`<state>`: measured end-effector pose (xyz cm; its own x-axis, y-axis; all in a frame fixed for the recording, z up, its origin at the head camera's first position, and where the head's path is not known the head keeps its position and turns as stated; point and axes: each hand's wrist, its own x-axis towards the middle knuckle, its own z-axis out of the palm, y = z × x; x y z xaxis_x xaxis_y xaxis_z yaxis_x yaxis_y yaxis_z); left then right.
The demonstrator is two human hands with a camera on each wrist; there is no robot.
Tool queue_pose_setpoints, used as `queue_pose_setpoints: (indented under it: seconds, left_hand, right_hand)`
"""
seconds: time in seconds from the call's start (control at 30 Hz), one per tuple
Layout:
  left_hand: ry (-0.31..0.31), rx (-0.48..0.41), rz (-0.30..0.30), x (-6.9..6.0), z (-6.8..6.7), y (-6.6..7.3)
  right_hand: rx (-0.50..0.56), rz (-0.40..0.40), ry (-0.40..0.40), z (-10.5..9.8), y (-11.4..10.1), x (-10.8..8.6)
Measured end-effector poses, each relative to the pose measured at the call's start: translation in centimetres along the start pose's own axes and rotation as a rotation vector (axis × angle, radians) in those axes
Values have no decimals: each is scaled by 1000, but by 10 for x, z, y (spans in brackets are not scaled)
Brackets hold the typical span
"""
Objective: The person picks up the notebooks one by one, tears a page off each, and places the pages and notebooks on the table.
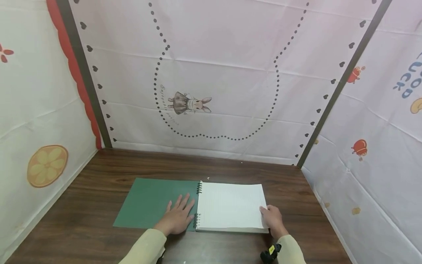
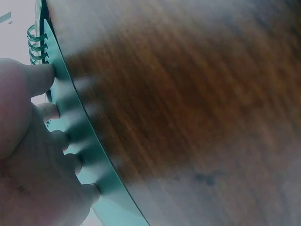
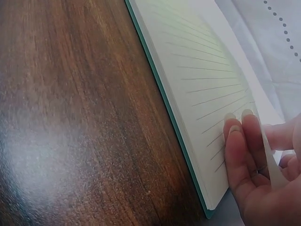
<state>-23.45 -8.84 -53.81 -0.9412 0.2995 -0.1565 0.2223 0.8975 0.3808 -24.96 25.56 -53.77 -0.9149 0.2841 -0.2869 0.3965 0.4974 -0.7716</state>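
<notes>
A spiral notebook point(image 1: 230, 205) lies open on the brown table, its lined white pages to the right of the coil. Its green cover point(image 1: 148, 201) is folded out flat to the left. My left hand point(image 1: 178, 217) rests on that cover beside the coil, fingers spread; the left wrist view shows its fingertips touching the green surface point(image 2: 113, 197). At the right edge of the pages, my right hand point(image 1: 273, 219) pinches a page between thumb and fingers. In the right wrist view that lined page point(image 3: 211, 84) lifts at its edge, with fingers on both sides of it.
The wood-grain table point(image 1: 82, 220) surrounds the notebook. Printed cloth walls point(image 1: 217, 73) stand at the back, left and right. A small black device with a yellow label point(image 1: 271, 253) sits at my right wrist. Tiny white specks lie behind the notebook.
</notes>
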Motion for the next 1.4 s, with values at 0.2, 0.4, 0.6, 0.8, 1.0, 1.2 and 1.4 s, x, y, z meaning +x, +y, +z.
queue_pose_setpoints:
  seconds: [0.2,0.4,0.6,0.8,1.0,1.2,1.4]
  left_hand:
    - [-5,6,-1,-1,-1,-1]
    - [0,7,7,0,1,-1]
    - [0,7,-1,2,1,-1]
    - [-9,7,-3,2,0,-1]
    - [-5,4,-8,0,-1,0]
    - [0,17,-12,-1,-1,1]
    - [10,26,-4,0,-2,1]
  right_hand:
    - [-8,-5,-5,-1,0,0]
    - [18,1,-16,-5,2,0]
    - [55,4,-32,-9,8,2]
    - [48,-11,-22,-9,9,3]
    - [34,-39,-3,-6,12,4]
    - [30,-64,0,-5,13,3]
    - [43,-68,-14,-6,12,0]
